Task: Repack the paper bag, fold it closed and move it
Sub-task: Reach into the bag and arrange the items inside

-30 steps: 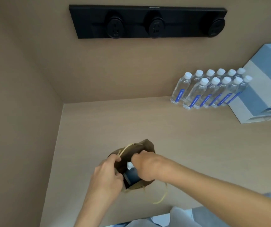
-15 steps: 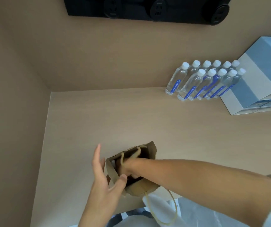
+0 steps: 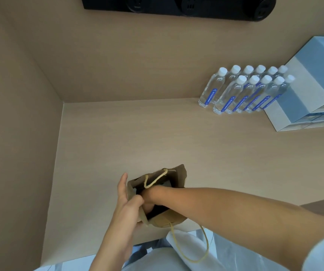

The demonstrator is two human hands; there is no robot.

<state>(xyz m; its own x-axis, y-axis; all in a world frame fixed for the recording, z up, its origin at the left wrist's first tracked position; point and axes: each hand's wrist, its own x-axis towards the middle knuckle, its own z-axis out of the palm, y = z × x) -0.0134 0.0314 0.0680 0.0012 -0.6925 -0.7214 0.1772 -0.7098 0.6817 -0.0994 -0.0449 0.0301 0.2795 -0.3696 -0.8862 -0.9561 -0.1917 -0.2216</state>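
A small brown paper bag [image 3: 179,176] stands open near the front edge of the beige table [image 3: 137,133]. My left hand [image 3: 126,210] pinches the bag's left wall, thumb over the rim and fingers flat on the outside. My right hand [image 3: 149,198] is plunged into the bag's mouth up to the wrist; its fingers and whatever they touch are hidden. One rope handle [image 3: 155,178] lies across the opening. The other rope handle [image 3: 196,258] hangs off the table edge over my lap.
Several water bottles [image 3: 239,92] stand in two rows at the back right beside a blue and white box [image 3: 310,90]. A black socket strip [image 3: 176,4] is on the back wall. A side wall [image 3: 16,133] closes off the left.
My right hand has sunk deeper into the bag, and the dark item seen at the mouth is out of sight. My left hand opened, then took hold of the bag's left wall.
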